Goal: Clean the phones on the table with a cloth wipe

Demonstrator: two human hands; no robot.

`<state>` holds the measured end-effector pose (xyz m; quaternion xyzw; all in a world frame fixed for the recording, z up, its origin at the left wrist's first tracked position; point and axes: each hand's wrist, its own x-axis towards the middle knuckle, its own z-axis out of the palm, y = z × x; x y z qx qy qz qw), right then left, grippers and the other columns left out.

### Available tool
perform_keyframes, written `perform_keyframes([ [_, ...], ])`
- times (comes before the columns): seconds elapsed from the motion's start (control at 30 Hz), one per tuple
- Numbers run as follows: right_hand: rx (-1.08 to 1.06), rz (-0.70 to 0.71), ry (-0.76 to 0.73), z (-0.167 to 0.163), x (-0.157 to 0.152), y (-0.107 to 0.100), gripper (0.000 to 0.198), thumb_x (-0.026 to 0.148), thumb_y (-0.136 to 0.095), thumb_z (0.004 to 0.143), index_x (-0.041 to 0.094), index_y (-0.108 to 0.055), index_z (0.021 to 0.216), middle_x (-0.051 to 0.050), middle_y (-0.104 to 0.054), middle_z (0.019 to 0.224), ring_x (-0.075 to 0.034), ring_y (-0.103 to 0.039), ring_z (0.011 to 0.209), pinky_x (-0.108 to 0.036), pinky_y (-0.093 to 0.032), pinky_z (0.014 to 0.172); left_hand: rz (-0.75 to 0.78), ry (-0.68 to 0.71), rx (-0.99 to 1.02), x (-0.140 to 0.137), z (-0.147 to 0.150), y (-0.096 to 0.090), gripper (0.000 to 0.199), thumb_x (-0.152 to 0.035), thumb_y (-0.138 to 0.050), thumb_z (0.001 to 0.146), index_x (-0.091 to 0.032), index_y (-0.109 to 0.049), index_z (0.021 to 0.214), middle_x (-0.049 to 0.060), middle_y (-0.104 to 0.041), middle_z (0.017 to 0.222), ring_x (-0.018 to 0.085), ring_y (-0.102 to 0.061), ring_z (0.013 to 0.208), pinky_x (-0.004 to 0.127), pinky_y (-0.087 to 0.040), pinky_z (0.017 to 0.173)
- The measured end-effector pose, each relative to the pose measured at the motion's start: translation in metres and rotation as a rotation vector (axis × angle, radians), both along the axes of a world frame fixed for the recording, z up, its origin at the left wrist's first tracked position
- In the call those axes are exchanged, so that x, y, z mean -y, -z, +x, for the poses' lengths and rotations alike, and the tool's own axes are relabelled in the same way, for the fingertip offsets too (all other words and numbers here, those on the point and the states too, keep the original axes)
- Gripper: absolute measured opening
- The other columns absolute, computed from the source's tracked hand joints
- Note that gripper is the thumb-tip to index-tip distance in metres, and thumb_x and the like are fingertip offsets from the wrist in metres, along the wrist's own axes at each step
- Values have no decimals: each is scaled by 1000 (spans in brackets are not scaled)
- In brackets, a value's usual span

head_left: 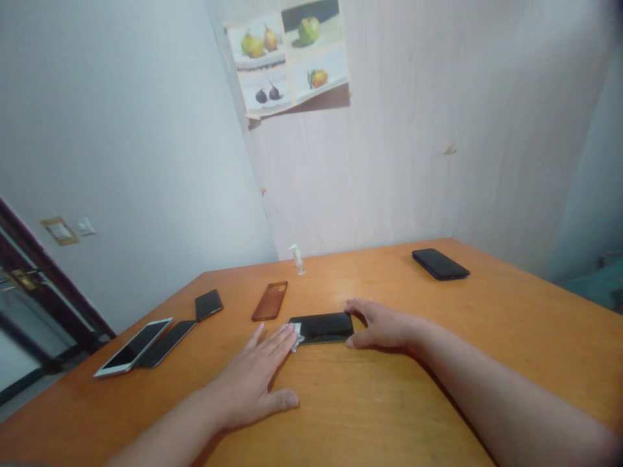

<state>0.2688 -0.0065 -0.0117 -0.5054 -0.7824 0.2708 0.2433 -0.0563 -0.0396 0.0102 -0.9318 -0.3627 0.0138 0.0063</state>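
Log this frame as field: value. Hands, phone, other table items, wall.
smartphone: black, flat on table
left hand: fingertips on white wipe at smartphone's left end
right hand: thumb and fingers at smartphone's right-end corners
table left: white-framed touchscreen device, two dark slabs
beyond smartphone: brown phone case, pump bottle
table right: dark flat case
wall: sheet of four fruit pictures

The phone (324, 329) is black, the cloth (298, 334) whitish, the tabletop (370, 402) orange-brown, the case (270, 301) reddish-brown.
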Motion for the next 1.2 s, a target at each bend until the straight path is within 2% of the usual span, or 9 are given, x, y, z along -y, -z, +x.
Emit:
perform_keyframes([
  [0.13, -2, -15, 10, 0, 1, -1, 57, 40, -79, 60, 24, -65, 113, -5, -65, 113, -28, -59, 103, -37, -46, 86, -24, 36, 11, -6, 26, -2, 97, -80, -37, 82, -23, -11, 156, 12, -18, 159, 31, -17, 147, 56, -2, 119],
  [0.27, -4, -25, 34, -1, 1, -2, 58, 39, -79, 58, 25, -65, 112, -4, -66, 109, -28, -59, 101, -35, -46, 85, -77, 110, 33, -10, 68, -5, 100, -83, -36, 79, -20, -17, 155, 14, -18, 159, 32, -16, 147, 56, -2, 118],
  [0.37, -1, -27, 28, -2, 1, -2, 51, 37, -79, 58, 25, -67, 106, -3, -68, 103, -26, -60, 96, -34, -46, 83, -103, 174, 72, -11, 97, -5, 104, -84, -35, 78, -17, -15, 155, 15, -18, 159, 31, -14, 148, 55, -1, 119],
  [0.47, -5, -33, 8, -3, 1, -2, 46, 36, -77, 60, 24, -67, 103, -2, -68, 99, -24, -61, 92, -33, -46, 81, -107, 196, 93, -10, 109, -4, 102, -83, -34, 80, -16, -14, 155, 15, -17, 159, 30, -13, 148, 53, 0, 119],
  [0.6, -13, -27, 15, -2, 0, -1, 53, 38, -79, 58, 24, -66, 108, -2, -68, 104, -25, -60, 95, -34, -46, 83, -80, 151, 56, -9, 92, -3, 98, -81, -33, 83, -18, -14, 155, 14, -17, 159, 29, -15, 148, 55, 1, 119],
  [0.8, -23, -27, 21, 1, -2, 3, 62, 41, -80, 58, 25, -64, 116, -6, -65, 113, -28, -59, 103, -37, -46, 87, -2, 10, 5, -9, 23, 2, 89, -77, -32, 86, -25, -11, 156, 10, -15, 160, 29, -15, 148, 54, -4, 119],
  [0.9, -26, -29, 13, 1, -1, 3, 63, 41, -80, 59, 25, -63, 118, -7, -65, 115, -29, -58, 104, -38, -46, 88, 3, -44, -17, -9, 2, 6, 91, -77, -35, 85, -25, -9, 156, 10, -9, 161, 29, -14, 148, 54, -5, 119],
  [1.03, -14, -19, 1, 1, -1, 3, 62, 42, -79, 61, 24, -63, 118, -7, -63, 118, -29, -58, 106, -38, -45, 89, 0, -47, -20, -8, 10, 8, 98, -79, -36, 83, -20, -10, 156, 12, -8, 161, 30, -11, 148, 53, -5, 120],
  [1.2, 20, -3, 16, 2, -3, 8, 66, 46, -78, 61, 22, -61, 120, -8, -62, 120, -29, -57, 108, -40, -44, 91, -56, 30, 17, -11, 55, 7, 102, -82, -35, 80, -17, -11, 155, 14, -10, 161, 31, -10, 148, 53, -3, 120],
])
